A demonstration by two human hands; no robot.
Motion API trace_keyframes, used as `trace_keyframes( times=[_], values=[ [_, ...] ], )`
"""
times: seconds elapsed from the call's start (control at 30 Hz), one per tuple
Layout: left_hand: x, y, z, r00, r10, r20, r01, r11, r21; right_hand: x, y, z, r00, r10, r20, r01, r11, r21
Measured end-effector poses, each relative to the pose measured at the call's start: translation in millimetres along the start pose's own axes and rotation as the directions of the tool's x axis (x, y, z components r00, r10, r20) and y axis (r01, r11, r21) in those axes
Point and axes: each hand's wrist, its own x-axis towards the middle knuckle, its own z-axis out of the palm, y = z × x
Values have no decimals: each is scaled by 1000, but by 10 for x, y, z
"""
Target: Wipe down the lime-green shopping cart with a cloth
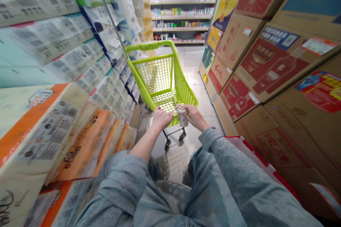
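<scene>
A lime-green shopping cart [187, 93] with a mesh basket stands in front of me. My left hand [161, 117] is closed on the near edge of its basket. In my right hand [195, 116] is a crumpled whitish cloth [183, 115] with small coloured marks. That cloth rests against the near edge, a little right of my left hand. The basket's mesh floor shows through the frame. A thin grey pole [110, 13] rises from the far left corner of the cart.
Packs of tissue paper [71, 127] are stacked high on the left. Cardboard cartons [269, 60] form a wall on the right. Shelves of small goods [183, 17] cross the far end. Pale floor tiles [186, 55] run between. Something red-edged [247, 149] lies beside my right arm.
</scene>
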Motion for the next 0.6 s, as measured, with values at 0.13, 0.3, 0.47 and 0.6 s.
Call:
trace_keyframes(
  times=[0.13, 0.3, 0.47, 0.6],
  values=[
    [-2, 4, -8, 1000, 11, 6, -12, 999, 48, -97, 236, -166, 998, 21, -54, -31, 981, -191],
    [20, 27, -7, 1000, 16, -11, -16, 999, 34, -115, 444, -330, 972, 164, -166, -210, 927, -311],
    [55, 58, -4, 1000, 9, -13, -9, 999, 41, -145, 230, -3, 912, 262, -315, -307, 946, -103],
    [65, 54, 14, 1000, 12, -7, -12, 998, 56, -249, -46, 339, 889, 290, -355, -293, 955, 46]
  ],
)
